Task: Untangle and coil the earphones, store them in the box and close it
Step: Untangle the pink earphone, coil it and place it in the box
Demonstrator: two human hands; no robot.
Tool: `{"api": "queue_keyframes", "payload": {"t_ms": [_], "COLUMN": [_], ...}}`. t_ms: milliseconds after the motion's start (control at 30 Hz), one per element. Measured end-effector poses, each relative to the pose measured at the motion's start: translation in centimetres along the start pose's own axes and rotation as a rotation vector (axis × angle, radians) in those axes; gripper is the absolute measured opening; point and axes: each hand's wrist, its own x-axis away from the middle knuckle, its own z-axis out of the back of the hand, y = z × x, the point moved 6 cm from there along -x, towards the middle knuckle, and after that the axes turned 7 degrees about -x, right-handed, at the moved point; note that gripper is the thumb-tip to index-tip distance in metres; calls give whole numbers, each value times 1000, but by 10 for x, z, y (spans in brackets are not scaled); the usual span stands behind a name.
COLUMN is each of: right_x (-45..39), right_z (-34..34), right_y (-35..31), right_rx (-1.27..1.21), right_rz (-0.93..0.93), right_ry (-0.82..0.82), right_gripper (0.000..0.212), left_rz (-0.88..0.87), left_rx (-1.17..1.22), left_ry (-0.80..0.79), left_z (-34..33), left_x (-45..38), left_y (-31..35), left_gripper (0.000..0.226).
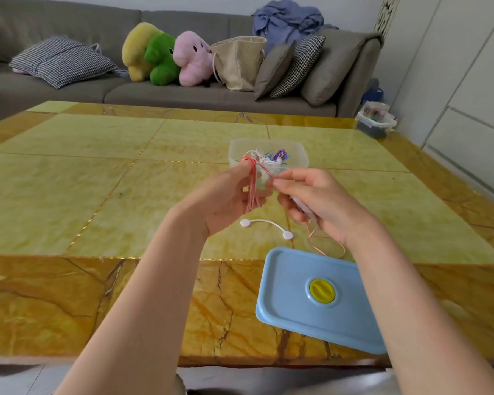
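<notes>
Pink earphones (253, 192) are looped in several turns round the fingers of my left hand (228, 198), which is raised above the table. My right hand (311, 195) pinches the same cord beside the loops, and the loose end trails down from it onto the table (325, 246). Behind both hands stands the clear plastic box (298, 155), open, with white, purple and other coiled cords inside. Its light blue lid (294, 312) with a yellow knob lies flat near the table's front edge, under my right forearm.
A white cable tie with two round ends (265, 226) lies on the yellow marble table (97, 181) below my hands. Beyond the table is a grey sofa (183, 92) with plush toys, cushions and a bag. A small bin (375, 121) stands at the far right corner.
</notes>
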Motion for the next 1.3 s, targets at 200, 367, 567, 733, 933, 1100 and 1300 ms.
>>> {"api": "queue_keyframes", "payload": {"t_ms": [200, 367, 567, 733, 933, 1100, 1300], "right_x": [4, 2, -1, -3, -4, -5, -7], "right_z": [-19, -28, -16, -11, -20, -24, -20], "right_y": [18, 26, 31, 31, 31, 24, 30], "right_rx": [39, -74, -135, -285, -266, -183, -49], "right_rz": [-100, -175, -181, -174, -198, -175, -162], "right_ry": [-86, -151, -185, -172, -136, -110, -50], "right_gripper": [36, 47, 28, 38, 40, 23, 34], "left_rz": [-130, -229, -253, -220, -175, -182, -162], "left_rx": [255, 318, 257, 253, 178, 149, 261], "left_ry": [38, -9, -2, -33, -15, -13, -31], "left_z": [-6, -16, -13, -11, -11, -8, -15], "left_x": [-3, -4, -7, -2, -2, -3, -3], "left_y": [11, 19, 22, 23, 20, 20, 16], "left_gripper": [22, 29, 35, 32, 32, 30, 29]}}
